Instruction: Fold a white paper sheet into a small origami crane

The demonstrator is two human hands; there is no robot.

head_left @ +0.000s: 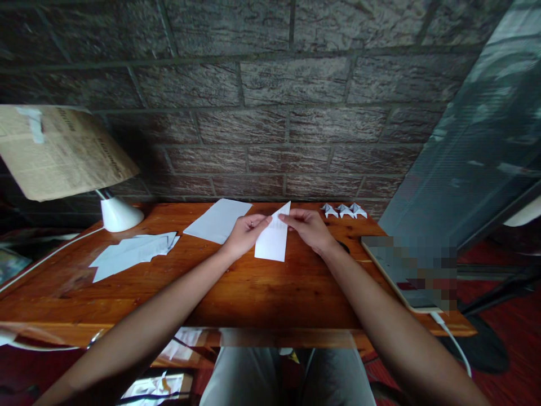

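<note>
Between my hands is a folded sheet of white paper (271, 243), its top coming to a slanted point and its lower end straight. My left hand (246, 232) pinches its left edge with the thumb on top. From the other side, my right hand (308, 228) grips the upper right part, thumb lying across the front. The fingers behind the paper are partly hidden. A stack of white paper (215, 219) lies just beyond my left hand. Several small folded paper figures (344, 211) stand in a row beyond my right hand.
A lamp (120, 214) with a paper-covered shade stands at the left. Loose paper sheets (135, 251) overlap on the wooden desk (270, 299). A tablet-like device (393, 270) with a white cable (454, 338) lies at the right edge. A brick wall (270, 129) rises behind.
</note>
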